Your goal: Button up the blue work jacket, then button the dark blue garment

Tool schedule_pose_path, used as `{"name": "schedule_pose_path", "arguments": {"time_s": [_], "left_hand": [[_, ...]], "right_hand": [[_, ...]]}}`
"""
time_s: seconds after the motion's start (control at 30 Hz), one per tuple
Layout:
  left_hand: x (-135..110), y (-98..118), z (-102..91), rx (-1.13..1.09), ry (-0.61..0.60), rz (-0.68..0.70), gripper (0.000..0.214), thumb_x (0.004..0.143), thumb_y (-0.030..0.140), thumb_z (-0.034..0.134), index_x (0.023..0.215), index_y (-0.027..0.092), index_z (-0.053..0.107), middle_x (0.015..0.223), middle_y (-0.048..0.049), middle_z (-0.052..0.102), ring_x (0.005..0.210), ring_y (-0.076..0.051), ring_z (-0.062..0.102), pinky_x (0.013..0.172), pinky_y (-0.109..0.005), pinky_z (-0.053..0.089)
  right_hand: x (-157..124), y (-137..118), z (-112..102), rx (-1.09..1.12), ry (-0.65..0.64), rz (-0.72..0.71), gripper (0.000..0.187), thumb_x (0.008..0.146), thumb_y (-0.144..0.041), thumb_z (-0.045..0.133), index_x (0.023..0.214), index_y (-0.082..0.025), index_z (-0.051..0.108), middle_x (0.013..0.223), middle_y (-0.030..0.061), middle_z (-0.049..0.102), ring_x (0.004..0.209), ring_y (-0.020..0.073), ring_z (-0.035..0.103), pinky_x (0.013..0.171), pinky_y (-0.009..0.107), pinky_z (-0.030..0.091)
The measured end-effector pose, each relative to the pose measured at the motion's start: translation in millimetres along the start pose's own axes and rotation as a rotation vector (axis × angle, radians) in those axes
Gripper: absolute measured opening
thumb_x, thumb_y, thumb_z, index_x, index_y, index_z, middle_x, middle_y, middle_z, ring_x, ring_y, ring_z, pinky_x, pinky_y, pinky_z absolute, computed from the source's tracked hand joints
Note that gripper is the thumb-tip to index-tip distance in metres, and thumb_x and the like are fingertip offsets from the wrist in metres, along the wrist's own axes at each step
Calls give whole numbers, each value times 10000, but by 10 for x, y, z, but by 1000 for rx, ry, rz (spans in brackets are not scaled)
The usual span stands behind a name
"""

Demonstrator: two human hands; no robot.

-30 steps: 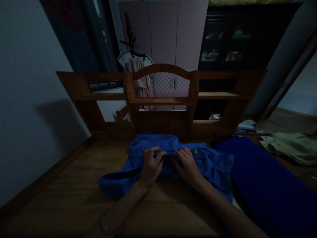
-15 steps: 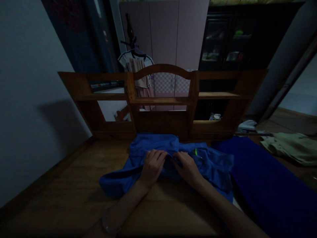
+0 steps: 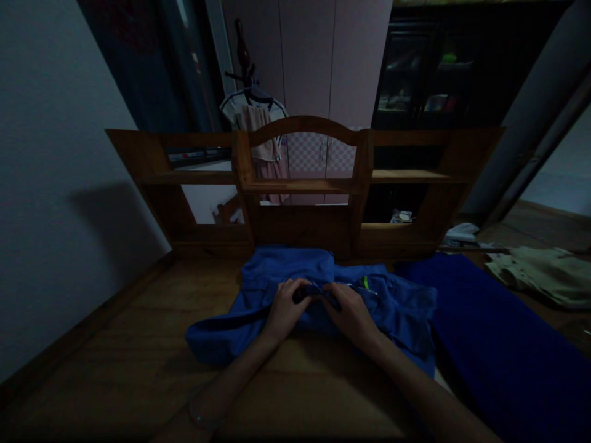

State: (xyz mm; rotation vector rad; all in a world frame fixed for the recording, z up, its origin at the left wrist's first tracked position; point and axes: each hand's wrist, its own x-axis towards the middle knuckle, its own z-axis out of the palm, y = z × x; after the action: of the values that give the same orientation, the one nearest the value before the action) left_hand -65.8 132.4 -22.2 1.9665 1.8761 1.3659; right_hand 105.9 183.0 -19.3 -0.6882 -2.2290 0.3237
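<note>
A bright blue garment (image 3: 397, 307) lies crumpled on the wooden surface (image 3: 152, 344) in front of me, with a small green mark near its top. My left hand (image 3: 285, 307) and my right hand (image 3: 351, 311) rest side by side on its middle. Each hand has its fingers curled and pinches a fold of the blue cloth. The two hands nearly touch at the fingertips. One sleeve of the garment trails toward the lower left.
A wooden shelf unit (image 3: 305, 184) stands right behind the garment. A dark blue cloth (image 3: 498, 344) lies to the right, and a pale green garment (image 3: 540, 274) beyond it. A white wall (image 3: 50, 184) is on the left. Clothes (image 3: 258, 129) hang at the back.
Both hands have stayed on the blue garment and shifted slightly. The fingers have curled tighter on the fold. The green mark shows a little more.
</note>
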Motion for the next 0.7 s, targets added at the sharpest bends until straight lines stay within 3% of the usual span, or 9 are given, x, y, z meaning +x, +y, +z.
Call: {"name": "schedule_pose_path", "arguments": {"time_s": [0.2, 0.7], "left_hand": [[13, -41, 18, -128, -42, -30, 152, 766, 291, 635, 894, 209, 635, 877, -18, 643, 873, -186, 561, 799, -293, 413], [19, 6, 0, -202, -54, -41, 130, 773, 278, 620, 880, 204, 629, 836, -11, 625, 846, -182, 542, 807, -285, 382]], "right_hand": [[-3, 26, 26, 0, 19, 13, 101, 875, -218, 537, 975, -203, 539, 887, 35, 622, 836, 184, 592, 751, 287, 436], [2, -3, 6, 0, 1, 35, 98, 880, -229, 527, 975, -203, 532, 879, 35, 631, 821, 179, 599, 729, 279, 436]]}}
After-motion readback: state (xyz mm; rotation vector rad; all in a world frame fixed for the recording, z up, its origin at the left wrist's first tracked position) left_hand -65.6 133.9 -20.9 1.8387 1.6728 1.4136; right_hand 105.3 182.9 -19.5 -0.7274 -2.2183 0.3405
